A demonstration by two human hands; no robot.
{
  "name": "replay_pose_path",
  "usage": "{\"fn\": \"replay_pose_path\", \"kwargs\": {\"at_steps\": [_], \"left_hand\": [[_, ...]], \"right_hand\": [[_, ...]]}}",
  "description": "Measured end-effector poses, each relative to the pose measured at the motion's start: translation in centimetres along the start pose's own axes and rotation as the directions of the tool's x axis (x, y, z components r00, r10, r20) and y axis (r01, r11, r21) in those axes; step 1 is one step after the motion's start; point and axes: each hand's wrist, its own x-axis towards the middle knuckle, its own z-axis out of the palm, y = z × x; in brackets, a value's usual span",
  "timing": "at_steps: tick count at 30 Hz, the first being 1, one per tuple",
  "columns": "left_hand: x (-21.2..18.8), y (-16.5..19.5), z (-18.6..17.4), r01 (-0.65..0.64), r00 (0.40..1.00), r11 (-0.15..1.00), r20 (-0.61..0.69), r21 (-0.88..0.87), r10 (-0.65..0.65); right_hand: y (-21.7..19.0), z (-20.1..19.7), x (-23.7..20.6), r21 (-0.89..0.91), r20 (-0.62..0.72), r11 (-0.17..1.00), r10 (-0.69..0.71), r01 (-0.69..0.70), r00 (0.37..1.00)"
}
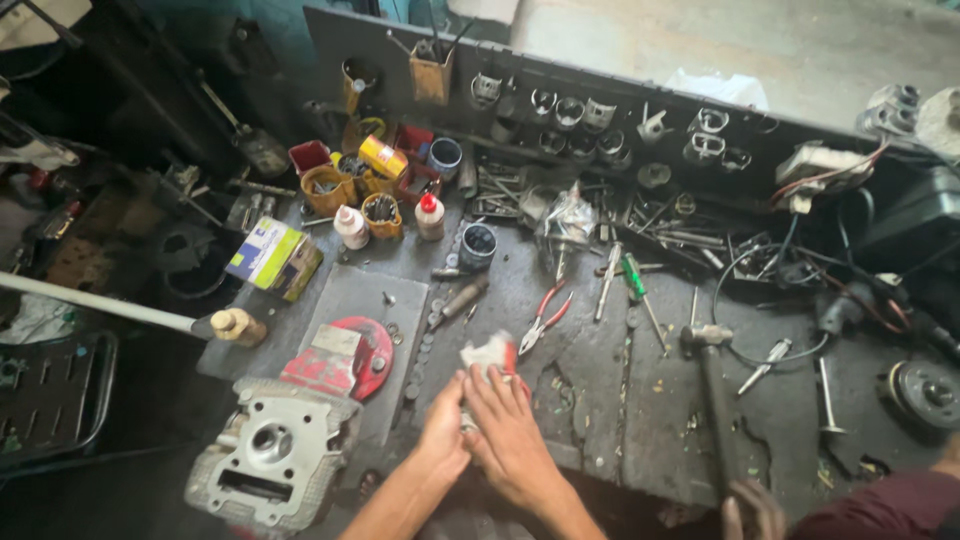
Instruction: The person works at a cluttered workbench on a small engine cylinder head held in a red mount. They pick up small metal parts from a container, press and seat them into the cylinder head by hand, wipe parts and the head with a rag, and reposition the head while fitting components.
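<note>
I see both hands low in the middle of the bench (600, 400), pressed together round a small red part wrapped in a whitish rag (487, 353). My left hand (443, 435) is curled shut against the rag's near side; the right hand (512, 430) lies over it w/ fingers closed on the same bundle (the red part only peeks out at the top edge, so I can't tell its shape). The bundle sits on the dark, cracked bench top, just right of a red disc (365, 352) on a grey mat (350, 295). A grey cylinder head (270, 450) stands at the near-left edge, touching the mat's corner. Red-handled pliers (545, 315) lie just beyond the rag, approx. between it and a green-handled screwdriver (637, 285). A hammer (712, 380) lies well apart to the right, head away from me. At the bottom-right corner another person's hand (752, 510) and dark red sleeve (885, 505) touch the bench edge near the hammer's handle. Cups, bottles & sockets crowd the far side.
</note>
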Motion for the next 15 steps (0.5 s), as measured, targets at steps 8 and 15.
{"fn": "replay_pose_path", "kwargs": {"at_steps": [8, 15], "left_hand": [[3.3, 0.6, -0.6, -0.366, 0.928, 0.893, 0.034, 0.261, 0.37], [-1.4, 2.3, -1.7, 0.05, 0.992, 0.742, -0.119, 0.668, 0.04]], "right_hand": [[5.3, -1.8, 2.9, 0.522, 0.038, 0.769, 0.41, -0.368, 0.911], [10.1, -6.6, 14.3, 0.461, -0.149, 0.887, 0.115, -0.034, 0.982]]}}
